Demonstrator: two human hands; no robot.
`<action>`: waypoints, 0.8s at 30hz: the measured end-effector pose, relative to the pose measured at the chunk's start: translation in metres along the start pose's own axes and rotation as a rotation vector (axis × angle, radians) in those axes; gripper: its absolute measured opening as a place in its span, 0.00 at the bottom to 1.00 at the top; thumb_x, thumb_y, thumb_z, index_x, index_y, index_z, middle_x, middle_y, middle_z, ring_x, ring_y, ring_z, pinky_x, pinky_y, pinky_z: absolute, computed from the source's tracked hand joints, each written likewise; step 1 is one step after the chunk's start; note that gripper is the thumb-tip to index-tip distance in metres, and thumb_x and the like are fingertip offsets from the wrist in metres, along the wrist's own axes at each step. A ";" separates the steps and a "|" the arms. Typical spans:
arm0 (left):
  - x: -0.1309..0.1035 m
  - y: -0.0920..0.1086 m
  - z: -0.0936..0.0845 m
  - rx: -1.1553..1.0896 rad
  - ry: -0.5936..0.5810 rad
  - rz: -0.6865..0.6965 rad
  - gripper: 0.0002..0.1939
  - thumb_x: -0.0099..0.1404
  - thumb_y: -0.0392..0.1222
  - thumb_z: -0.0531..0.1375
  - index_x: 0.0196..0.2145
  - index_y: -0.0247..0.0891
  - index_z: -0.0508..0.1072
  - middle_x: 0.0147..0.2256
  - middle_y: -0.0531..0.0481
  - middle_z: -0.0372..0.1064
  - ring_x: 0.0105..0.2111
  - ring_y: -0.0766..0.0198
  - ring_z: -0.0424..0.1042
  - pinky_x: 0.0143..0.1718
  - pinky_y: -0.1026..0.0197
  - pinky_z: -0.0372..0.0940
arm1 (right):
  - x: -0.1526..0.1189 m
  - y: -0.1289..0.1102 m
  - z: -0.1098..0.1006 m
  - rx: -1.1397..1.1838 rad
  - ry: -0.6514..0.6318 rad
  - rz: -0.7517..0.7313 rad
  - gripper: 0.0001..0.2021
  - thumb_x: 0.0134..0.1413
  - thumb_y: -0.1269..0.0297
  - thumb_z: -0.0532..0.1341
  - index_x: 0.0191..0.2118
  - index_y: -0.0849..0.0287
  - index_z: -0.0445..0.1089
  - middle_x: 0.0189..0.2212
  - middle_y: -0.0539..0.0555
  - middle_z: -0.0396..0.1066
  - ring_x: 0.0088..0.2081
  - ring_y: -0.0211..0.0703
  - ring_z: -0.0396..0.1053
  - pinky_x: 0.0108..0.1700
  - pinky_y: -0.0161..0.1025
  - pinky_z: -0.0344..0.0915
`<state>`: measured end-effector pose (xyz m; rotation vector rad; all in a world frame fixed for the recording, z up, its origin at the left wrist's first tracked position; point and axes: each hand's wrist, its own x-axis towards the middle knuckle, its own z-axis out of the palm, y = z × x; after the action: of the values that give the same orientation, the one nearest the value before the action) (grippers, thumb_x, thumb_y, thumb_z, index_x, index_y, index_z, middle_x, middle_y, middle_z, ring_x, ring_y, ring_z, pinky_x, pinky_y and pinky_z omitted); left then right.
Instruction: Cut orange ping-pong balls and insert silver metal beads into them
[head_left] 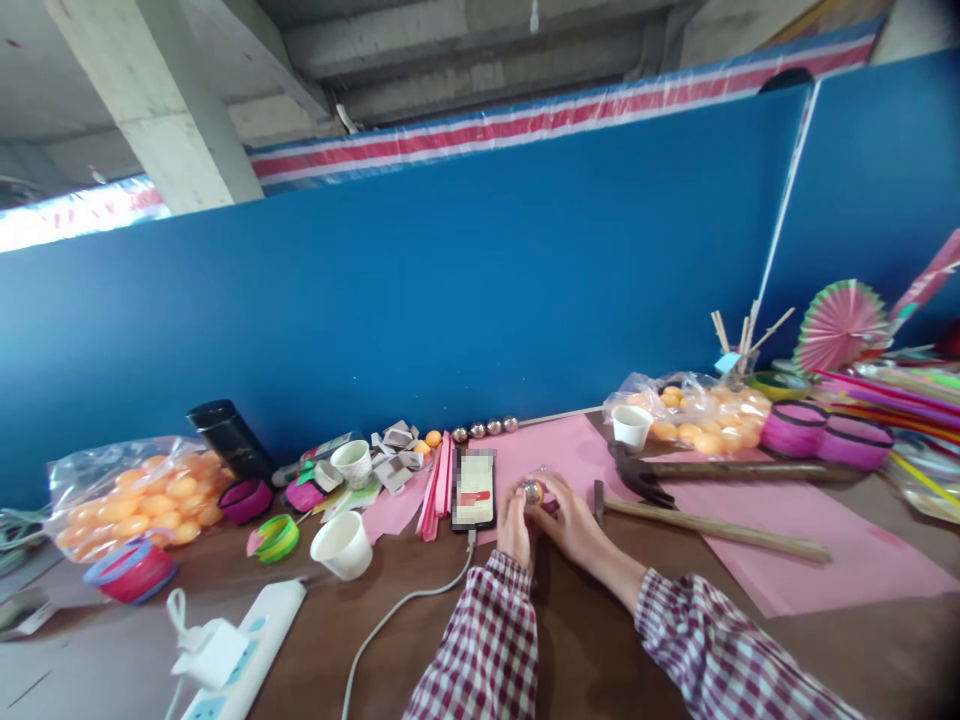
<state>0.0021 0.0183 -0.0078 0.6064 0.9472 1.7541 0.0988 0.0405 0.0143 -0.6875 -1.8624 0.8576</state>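
A small shiny metal ball sits between my two hands, over the edge of a pink paper sheet. My left hand has its fingers closed against the ball's left side. From the right, my right hand holds the same ball between thumb and fingers. Something orange shows at the ball's lower right, too small to make out. Just left of my hands lies a phone with a cable plugged in. Several similar metal balls stand in a row at the back.
Hammers lie to the right, near a bag of orange balls. On the left are a white cup, a power strip, another bag of orange balls and a black bottle. A blue partition rises behind.
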 end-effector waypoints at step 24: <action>0.001 0.006 0.003 0.064 -0.045 0.015 0.21 0.45 0.45 0.65 0.38 0.35 0.69 0.37 0.45 0.71 0.38 0.61 0.70 0.44 0.58 0.61 | -0.003 0.013 0.004 -0.148 -0.061 -0.032 0.13 0.55 0.69 0.48 0.47 0.58 0.56 0.39 0.56 0.61 0.41 0.42 0.61 0.45 0.42 0.60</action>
<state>0.0010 0.0191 -0.0009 0.6935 0.9730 1.7217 0.0974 0.0451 0.0015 -0.7277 -2.0014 0.7325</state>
